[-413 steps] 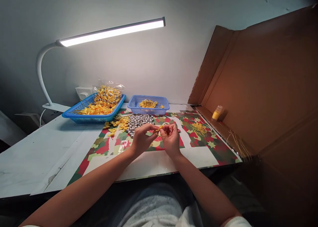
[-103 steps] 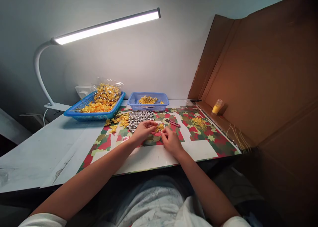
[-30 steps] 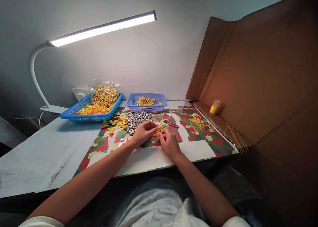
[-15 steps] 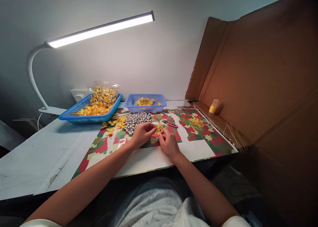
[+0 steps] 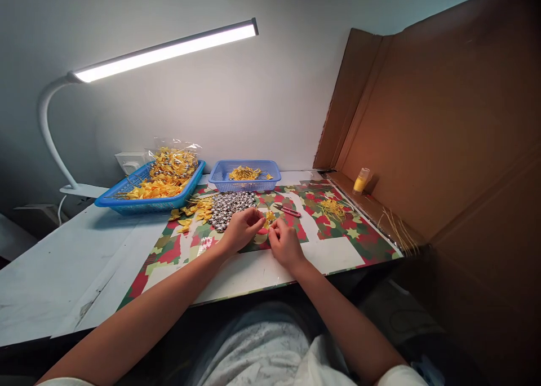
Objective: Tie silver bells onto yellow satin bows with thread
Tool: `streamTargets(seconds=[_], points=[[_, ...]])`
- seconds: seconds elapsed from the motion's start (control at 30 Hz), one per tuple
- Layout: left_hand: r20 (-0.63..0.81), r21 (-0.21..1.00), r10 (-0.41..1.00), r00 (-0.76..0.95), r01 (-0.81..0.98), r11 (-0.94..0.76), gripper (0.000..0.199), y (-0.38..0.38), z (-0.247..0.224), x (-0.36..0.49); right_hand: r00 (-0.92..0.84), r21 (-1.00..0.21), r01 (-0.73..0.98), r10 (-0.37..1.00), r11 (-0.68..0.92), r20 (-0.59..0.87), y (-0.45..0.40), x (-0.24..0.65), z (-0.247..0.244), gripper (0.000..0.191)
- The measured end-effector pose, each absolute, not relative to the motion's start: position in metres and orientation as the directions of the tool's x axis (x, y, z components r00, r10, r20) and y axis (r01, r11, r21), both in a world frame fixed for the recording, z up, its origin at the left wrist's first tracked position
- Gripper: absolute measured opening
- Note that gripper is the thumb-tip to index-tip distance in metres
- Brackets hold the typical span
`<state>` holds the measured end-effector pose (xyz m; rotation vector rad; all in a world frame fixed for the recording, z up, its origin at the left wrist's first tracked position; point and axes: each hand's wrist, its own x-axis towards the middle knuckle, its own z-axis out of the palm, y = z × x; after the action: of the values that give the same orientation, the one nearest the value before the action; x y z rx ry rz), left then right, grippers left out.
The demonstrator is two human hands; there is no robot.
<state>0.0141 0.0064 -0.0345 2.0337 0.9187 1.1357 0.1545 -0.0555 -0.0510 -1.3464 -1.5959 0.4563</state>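
Both hands meet over the camouflage-patterned sheet (image 5: 338,251), fingers pinched. Between the fingertips is a small yellow flower-like piece (image 5: 269,217), with a thin yellow cord arching above it. My left hand (image 5: 242,228) is closed at the piece's left side; my right hand (image 5: 286,243) pinches at its lower right. The fingers partly cover the piece, so its details are hidden. Just beyond my left hand lies a heap of shiny silver bell-like beads (image 5: 230,207), with loose yellow pieces (image 5: 198,208) to its left. Pink-handled thread snips (image 5: 288,210) rest beyond my right hand.
A blue basket (image 5: 147,204) holds yellow pieces and a clear bag at left. Behind the beads stands a smaller blue basket (image 5: 244,184). Yellow cords (image 5: 333,209) lie at right, near a small yellow-filled bottle (image 5: 360,181). Cardboard (image 5: 439,121) walls the right side; a lamp (image 5: 169,50) shines overhead.
The hands stay nearly in place, still pinching. More of the thin cord's arch shows above the yellow piece. The whole view has shifted slightly.
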Motion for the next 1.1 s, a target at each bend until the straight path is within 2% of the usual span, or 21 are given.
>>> streamTargets(seconds=[0.73, 1.1], points=[[0.531, 0.749, 0.778, 0.336, 0.243, -0.616, 0.015, 0.001, -0.039, 0.02, 0.141, -0.787, 0.556, 0.904, 0.266, 0.404, -0.059, 0.149, -0.048, 0.013], [0.565, 0.708, 0.772, 0.291, 0.309, -0.635, 0.014, 0.0, -0.039, 0.018, 0.148, -0.791, 0.549, 0.9, 0.269, 0.409, -0.06, 0.147, -0.046, 0.013]])
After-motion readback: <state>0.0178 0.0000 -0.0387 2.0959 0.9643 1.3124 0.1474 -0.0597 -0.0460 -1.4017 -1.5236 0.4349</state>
